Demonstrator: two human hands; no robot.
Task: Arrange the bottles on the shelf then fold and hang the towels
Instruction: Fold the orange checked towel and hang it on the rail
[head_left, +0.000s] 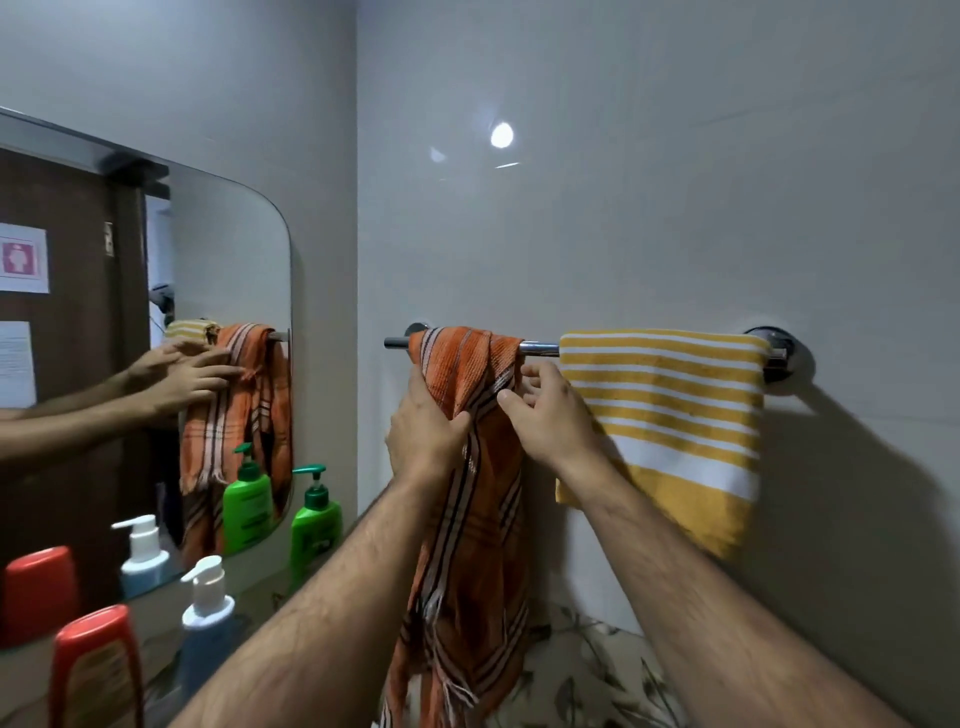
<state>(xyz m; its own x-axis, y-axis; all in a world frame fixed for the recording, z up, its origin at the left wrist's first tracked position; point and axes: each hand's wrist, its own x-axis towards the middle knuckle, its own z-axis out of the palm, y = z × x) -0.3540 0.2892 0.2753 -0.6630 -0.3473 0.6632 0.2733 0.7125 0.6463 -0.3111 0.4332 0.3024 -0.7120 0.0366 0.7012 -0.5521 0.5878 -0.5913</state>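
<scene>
An orange striped towel (470, 519) hangs bunched over the left part of the chrome towel rail (539, 347) and trails down long. My left hand (423, 434) grips its left fold just below the rail. My right hand (553, 415) pinches its right edge near the rail. A folded yellow and white striped towel (670, 410) hangs flat over the rail's right part. On the shelf at the lower left stand a green pump bottle (315, 525), a blue pump bottle (208, 623) and a red-capped bottle (96, 670).
A mirror (218, 291) on the left wall reflects the hands, towels and bottles. The rail's right bracket (779, 356) is fixed to the grey tiled wall. A leaf-patterned surface (592, 670) lies below the towels.
</scene>
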